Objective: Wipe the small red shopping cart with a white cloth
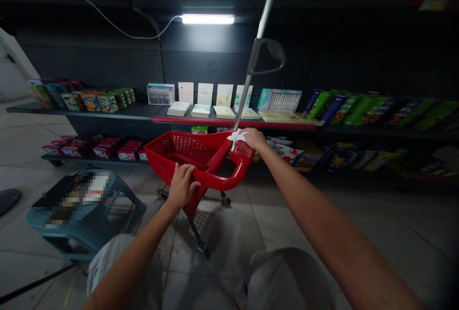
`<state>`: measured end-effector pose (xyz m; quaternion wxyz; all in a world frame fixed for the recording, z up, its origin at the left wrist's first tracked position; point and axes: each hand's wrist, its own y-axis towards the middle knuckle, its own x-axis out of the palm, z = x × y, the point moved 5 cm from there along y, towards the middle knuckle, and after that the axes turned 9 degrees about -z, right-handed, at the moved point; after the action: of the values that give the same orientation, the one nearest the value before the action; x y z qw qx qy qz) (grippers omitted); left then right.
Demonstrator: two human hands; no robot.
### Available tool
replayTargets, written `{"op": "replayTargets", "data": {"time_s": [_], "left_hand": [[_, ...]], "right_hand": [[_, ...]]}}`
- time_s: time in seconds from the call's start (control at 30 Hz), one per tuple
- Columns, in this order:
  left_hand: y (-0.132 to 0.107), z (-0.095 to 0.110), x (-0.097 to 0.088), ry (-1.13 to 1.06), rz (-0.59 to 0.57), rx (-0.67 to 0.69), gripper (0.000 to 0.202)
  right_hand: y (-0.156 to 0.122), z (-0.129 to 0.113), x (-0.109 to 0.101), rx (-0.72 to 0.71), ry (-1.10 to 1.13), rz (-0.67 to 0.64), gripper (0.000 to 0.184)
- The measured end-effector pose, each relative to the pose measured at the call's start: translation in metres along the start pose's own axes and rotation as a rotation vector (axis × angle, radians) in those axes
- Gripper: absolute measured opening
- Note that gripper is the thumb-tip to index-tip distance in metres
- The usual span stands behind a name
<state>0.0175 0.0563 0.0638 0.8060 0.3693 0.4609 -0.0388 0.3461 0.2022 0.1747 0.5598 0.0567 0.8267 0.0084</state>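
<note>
A small red wheeled shopping basket [186, 149] stands on the tiled floor in front of me. My left hand [182, 183] is closed over its near rim. My right hand [253, 138] presses a white cloth [236, 137] against the top of the basket's red handle frame, fingers closed on the cloth. A long grey metal pole [255, 47] with a grip loop rises from the handle area up and to the right. My knees show at the bottom of the view.
A teal plastic stool [118, 204] with things on it stands at the left. Dark shelves [107, 110] behind the basket carry notebooks, paint sets and boxed toys. A lit tube lamp [208, 19] hangs above. Tiled floor lies to the right.
</note>
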Motion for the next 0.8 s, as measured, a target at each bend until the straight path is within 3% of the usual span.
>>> {"op": "replayTargets", "data": {"time_s": [0.33, 0.53, 0.8], "left_hand": [[0.005, -0.01, -0.009, -0.076, -0.113, -0.011, 0.057], [0.012, -0.016, -0.004, -0.127, -0.145, 0.003, 0.056], [0.018, -0.028, -0.001, -0.205, -0.178, 0.018, 0.05]], "right_hand": [[-0.045, 0.004, 0.002, -0.045, 0.167, 0.15, 0.046], [-0.065, 0.0, -0.001, -0.155, 0.131, 0.227, 0.045], [-0.091, -0.017, -0.007, -0.196, 0.0, 0.199, 0.045]]}}
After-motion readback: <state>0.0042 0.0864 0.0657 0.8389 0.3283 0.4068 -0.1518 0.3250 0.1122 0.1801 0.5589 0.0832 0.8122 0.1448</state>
